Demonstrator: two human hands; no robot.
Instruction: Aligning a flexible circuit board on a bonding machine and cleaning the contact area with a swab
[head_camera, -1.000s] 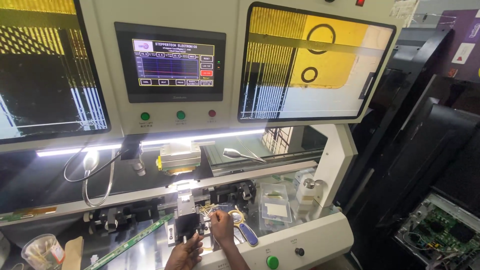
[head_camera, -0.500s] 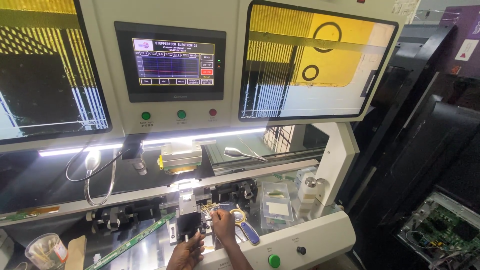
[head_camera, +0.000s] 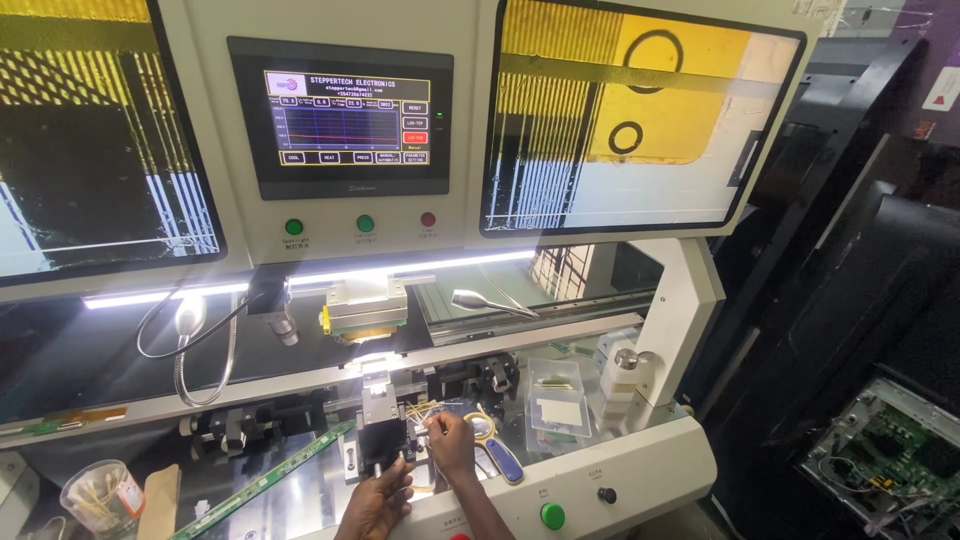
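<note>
Flanking black fixture (head_camera: 383, 440), scissors (head_camera: 497, 455) beside, both hands (head_camera: 452, 448)

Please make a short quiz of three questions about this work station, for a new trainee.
1. True or false: both hands touch the small black fixture.
2. Which lies right of the right hand? A) blue-handled tool B) cup of swabs
3. How many round buttons sit under the small screen?

Key: 1 false, the left hand alone does, while the right hand pinches thin wires; 2 A; 3 three.
</note>
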